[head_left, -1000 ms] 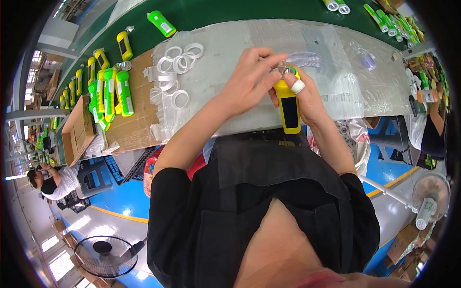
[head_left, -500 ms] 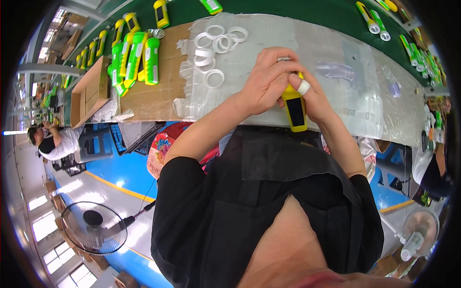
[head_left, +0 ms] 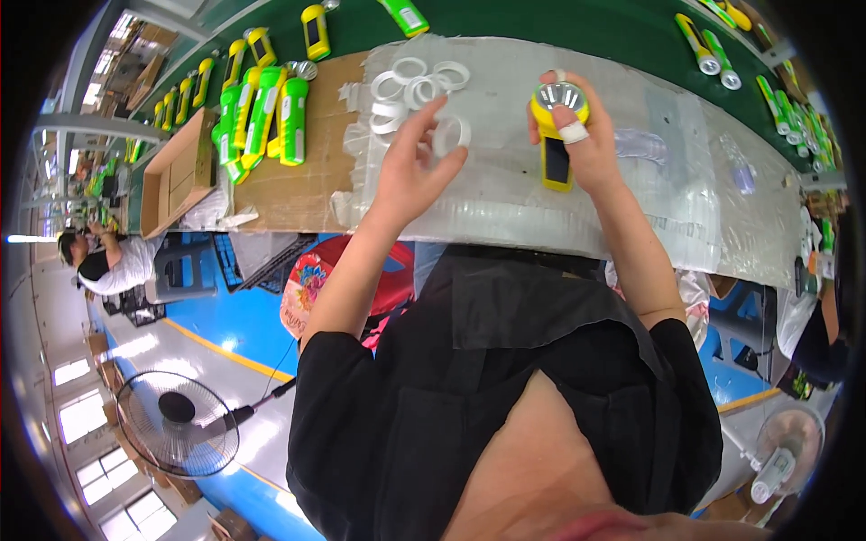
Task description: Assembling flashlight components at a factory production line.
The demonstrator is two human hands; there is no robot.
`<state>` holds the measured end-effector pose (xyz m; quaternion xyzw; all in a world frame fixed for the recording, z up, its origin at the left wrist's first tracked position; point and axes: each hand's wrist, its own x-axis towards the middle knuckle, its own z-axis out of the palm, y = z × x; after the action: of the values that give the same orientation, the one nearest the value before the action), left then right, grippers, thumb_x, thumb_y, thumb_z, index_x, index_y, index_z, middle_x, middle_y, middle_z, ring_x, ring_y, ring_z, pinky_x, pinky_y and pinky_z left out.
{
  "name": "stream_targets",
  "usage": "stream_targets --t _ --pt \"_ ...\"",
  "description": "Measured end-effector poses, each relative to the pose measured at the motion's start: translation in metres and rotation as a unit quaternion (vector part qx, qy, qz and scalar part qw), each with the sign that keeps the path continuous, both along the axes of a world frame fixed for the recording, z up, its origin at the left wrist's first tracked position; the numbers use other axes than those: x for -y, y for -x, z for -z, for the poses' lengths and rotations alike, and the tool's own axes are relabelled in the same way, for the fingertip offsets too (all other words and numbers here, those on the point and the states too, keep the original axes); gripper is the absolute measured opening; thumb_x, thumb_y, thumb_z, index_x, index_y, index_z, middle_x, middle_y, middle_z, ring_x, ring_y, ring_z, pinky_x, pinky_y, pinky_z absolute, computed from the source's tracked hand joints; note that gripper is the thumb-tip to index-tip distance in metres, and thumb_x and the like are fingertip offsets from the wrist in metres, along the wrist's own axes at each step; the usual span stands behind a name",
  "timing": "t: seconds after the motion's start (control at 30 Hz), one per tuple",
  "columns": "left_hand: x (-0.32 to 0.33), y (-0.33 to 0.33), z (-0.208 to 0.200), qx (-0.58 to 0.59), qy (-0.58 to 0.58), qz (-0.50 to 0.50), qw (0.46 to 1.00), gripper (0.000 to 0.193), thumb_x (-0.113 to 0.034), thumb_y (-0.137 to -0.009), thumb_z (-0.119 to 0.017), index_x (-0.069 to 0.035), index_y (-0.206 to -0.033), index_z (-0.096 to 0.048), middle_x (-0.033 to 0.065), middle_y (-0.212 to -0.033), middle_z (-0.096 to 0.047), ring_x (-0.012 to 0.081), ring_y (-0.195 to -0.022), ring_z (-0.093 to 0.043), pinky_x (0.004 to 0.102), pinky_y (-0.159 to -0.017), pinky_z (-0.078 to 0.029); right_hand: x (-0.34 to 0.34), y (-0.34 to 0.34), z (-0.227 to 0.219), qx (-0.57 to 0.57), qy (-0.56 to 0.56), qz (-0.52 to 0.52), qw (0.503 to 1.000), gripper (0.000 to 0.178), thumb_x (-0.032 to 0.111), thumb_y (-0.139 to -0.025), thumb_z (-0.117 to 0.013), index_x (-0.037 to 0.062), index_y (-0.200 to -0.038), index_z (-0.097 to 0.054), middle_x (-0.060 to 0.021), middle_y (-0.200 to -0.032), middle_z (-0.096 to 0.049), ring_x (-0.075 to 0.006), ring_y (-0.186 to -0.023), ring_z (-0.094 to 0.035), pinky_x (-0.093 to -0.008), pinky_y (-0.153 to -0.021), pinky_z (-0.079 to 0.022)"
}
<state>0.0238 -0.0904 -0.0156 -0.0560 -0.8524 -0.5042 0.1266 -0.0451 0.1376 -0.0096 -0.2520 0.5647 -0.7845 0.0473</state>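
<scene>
My right hand point(head_left: 586, 135) is wrapped round a yellow flashlight point(head_left: 557, 167) with a dark panel on its body. The silver reflector point(head_left: 561, 94) at its head faces up, and my thumb lies over the reflector's near side. White tape wraps that thumb. To the left, my left hand point(head_left: 410, 167) has a white ring point(head_left: 453, 135) between thumb and fingers, slightly blurred. Just beyond this hand lie several more white rings point(head_left: 409, 68) on the plastic-covered bench point(head_left: 505, 203). The hand partly hides the bench under it.
Green and yellow flashlights point(head_left: 262, 113) are piled on cardboard at the left, beside an open carton point(head_left: 176, 171). More stand along the green surface point(head_left: 487, 18) behind and at the far right. Clear plastic pieces point(head_left: 640, 144) lie right of my hands. A fan point(head_left: 178, 424) stands lower left.
My hands have separated. The left has moved left and now has a white ring; the right keeps the flashlight, whose reflector head now shows. The whole view has shifted slightly.
</scene>
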Motion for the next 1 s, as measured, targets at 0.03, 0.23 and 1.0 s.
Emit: stream_targets --t 0.03,0.23,1.0 --pt "-0.009 0.008 -0.012 0.006 -0.14 0.057 0.989 0.05 -0.006 -0.084 -0.066 -0.004 -0.132 -0.051 0.0096 -0.11 -0.059 0.0178 -0.096 -0.059 0.0313 -0.074 -0.052 0.0 0.0 0.0 0.006 -0.003 0.002 1.0 0.032 0.019 -0.097 -0.058 0.0053 -0.124 -0.049 -0.0084 -0.087 -0.061 -0.0129 -0.071 -0.057 -0.0279 -0.067 -0.048" --pt "-0.052 0.048 -0.063 -0.179 -0.103 0.184 0.961 0.017 -0.009 -0.076 -0.08 -0.004 -0.09 -0.072 0.0109 -0.116 -0.061 0.0195 -0.1 -0.063 0.0298 -0.078 -0.054 -0.001 -0.003 -0.001 0.009 -0.009 0.026 1.0 0.031 0.018 -0.097 -0.055 0.0044 -0.124 -0.048 -0.0081 -0.09 -0.061 -0.0137 -0.073 -0.058 -0.0274 -0.065 -0.048" --pt "-0.086 0.062 -0.064 -0.173 0.111 0.266 0.942 0.043 -0.023 -0.074 -0.082 -0.012 -0.111 -0.064 0.0085 -0.112 -0.064 0.0238 -0.099 -0.061 0.0335 -0.081 -0.05 -0.09 0.027 -0.072 -0.358 -0.338 0.057 0.869 0.041 0.016 -0.077 -0.078 0.0036 -0.114 -0.062 -0.0064 -0.1 -0.062 -0.0191 -0.084 -0.059 -0.0296 -0.076 -0.048"
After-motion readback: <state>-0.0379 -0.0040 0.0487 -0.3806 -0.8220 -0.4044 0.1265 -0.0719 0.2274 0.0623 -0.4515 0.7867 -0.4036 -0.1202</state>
